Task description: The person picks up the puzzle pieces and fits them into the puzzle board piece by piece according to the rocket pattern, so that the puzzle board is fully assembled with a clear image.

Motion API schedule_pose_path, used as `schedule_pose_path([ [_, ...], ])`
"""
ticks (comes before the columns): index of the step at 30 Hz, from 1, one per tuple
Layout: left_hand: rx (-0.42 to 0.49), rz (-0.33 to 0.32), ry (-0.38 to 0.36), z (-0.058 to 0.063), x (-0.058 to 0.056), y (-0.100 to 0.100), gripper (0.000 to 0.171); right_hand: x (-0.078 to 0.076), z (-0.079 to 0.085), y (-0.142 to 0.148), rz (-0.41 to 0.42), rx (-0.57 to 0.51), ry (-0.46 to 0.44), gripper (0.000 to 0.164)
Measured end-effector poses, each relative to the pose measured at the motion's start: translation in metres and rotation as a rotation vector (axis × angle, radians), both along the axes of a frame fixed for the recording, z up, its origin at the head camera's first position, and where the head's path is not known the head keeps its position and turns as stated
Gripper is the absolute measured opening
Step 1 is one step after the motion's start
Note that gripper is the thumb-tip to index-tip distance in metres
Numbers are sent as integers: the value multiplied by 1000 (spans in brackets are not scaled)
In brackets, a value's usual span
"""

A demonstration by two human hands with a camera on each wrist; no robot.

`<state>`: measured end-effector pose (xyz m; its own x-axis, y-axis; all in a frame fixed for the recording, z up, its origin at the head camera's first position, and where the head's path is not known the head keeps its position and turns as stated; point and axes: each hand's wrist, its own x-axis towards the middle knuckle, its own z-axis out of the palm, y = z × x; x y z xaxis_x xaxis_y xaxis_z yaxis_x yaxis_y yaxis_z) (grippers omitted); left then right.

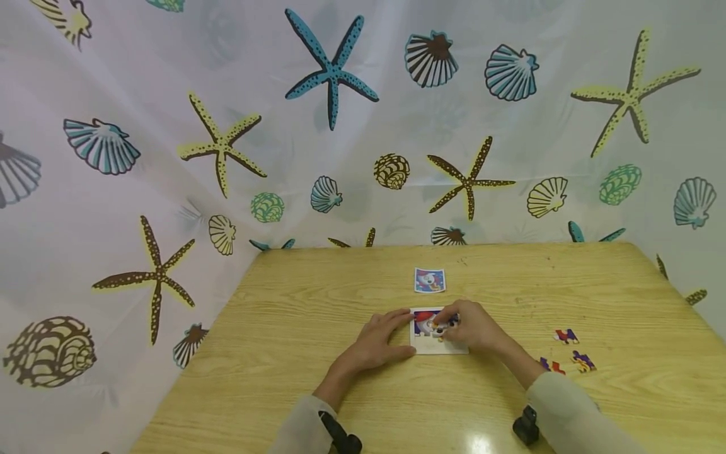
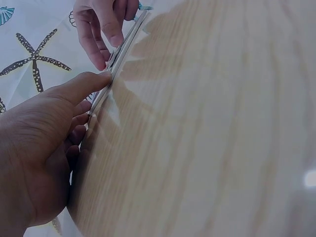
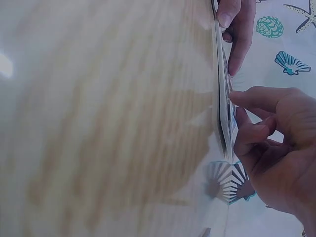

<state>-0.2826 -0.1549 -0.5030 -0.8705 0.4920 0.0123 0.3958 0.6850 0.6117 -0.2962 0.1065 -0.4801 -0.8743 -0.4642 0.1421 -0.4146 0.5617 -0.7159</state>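
Note:
A small white-framed jigsaw puzzle tray (image 1: pixel 426 348) lies flat on the table, its upper part filled with red, white and blue pieces and its lower part bare. My left hand (image 1: pixel 371 343) lies along the tray's left edge, the extended fingers near the upper corner and the thumb at the lower one. From the right, my right hand (image 1: pixel 475 326) reaches over the tray. Its index finger and thumb pinch a puzzle piece (image 1: pixel 439 330) near the middle of the picture, partly hidden by the fingers. Both wrist views show the tray (image 3: pixel 223 98) edge-on, with fingertips at its surface.
Behind the tray lies a small picture card (image 1: pixel 430 280) of a white character. Several loose puzzle pieces (image 1: pixel 583 361) are to the right, some beside my right forearm. A curtain (image 1: pixel 363 157) with starfish and shells borders the wooden table (image 1: pixel 312 290) at the back and sides.

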Motion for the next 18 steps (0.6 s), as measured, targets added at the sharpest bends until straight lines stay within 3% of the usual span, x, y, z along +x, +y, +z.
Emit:
schedule_pose_path([
  [18, 1, 11, -7, 1, 1, 1, 73, 3, -1, -9, -58, 18, -47, 23],
])
